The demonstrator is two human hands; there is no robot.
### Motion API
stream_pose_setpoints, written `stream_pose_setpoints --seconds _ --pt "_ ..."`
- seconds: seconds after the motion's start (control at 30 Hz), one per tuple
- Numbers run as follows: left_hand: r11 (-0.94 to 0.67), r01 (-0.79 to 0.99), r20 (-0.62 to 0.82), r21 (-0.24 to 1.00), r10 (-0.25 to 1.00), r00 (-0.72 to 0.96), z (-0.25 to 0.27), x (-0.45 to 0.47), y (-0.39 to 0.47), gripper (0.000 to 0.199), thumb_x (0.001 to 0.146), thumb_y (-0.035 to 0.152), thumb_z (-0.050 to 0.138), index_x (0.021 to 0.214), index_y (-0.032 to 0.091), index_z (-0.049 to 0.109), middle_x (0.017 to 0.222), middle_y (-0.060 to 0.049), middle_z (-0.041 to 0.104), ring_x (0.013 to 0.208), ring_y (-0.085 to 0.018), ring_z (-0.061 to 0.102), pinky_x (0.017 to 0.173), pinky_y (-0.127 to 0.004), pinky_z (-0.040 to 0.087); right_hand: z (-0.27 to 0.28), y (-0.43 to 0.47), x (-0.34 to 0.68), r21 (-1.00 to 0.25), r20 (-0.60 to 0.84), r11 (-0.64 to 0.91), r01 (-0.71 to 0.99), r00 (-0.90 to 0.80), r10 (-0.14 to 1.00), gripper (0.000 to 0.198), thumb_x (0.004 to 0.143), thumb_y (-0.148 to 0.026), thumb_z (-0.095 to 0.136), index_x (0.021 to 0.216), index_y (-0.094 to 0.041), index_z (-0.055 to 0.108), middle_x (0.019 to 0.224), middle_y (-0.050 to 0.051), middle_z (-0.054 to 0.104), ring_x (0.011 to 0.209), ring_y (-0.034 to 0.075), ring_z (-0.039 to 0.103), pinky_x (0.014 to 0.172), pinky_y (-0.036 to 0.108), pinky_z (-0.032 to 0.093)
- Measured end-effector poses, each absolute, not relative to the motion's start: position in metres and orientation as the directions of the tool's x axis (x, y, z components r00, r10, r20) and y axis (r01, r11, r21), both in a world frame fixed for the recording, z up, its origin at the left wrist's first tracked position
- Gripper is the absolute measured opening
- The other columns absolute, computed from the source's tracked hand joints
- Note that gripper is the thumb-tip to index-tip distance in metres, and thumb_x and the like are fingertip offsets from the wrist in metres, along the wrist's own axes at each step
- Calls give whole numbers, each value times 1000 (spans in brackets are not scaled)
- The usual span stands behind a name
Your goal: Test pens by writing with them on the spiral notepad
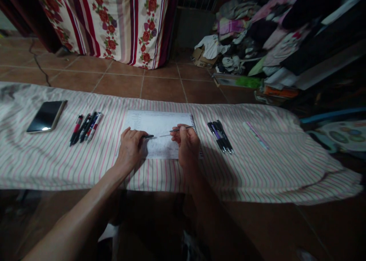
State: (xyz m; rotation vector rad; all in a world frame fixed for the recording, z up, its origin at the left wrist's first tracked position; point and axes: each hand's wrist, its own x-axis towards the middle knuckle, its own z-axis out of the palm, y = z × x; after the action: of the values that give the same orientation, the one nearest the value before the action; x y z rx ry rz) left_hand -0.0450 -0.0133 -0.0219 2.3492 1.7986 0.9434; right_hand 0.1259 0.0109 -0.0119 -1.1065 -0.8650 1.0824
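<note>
My left hand (130, 143) rests at the left part of a spiral notebook (160, 118), its fingers closed on a short black pen part (148, 136), perhaps a cap. Over the notebook's right side, my right hand (187, 141) pinches a slim pen (174, 130). This pen looks dark near the fingers, and a thin, pale, see-through length points left toward the black part. A small gap seems to lie between the two, though blur hides the exact ends. Faint writing covers the open page, and the spiral runs down its right edge.
A striped cloth (177, 177) covers the low table. Several pens (85, 127) and a dark phone-like device (47, 116) lie left. More pens (220, 136) and a pastel pen-like stick (257, 135) lie right. Beyond are a floral curtain (122, 24) and piled clothes (243, 32).
</note>
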Motion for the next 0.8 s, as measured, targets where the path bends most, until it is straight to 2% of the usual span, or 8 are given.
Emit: stream_pose_setpoints --seconds 0.8 --pt "-331 841 425 428 895 136 -20 -39 -14 19 82 15 44 92 18 60 82 -5 66 83 -19 60 101 -47 32 -13 10 126 -969 86 142 -200 264 961 18 82 -34 51 82 -16 55 73 0 65 57 9 62 50 21 50"
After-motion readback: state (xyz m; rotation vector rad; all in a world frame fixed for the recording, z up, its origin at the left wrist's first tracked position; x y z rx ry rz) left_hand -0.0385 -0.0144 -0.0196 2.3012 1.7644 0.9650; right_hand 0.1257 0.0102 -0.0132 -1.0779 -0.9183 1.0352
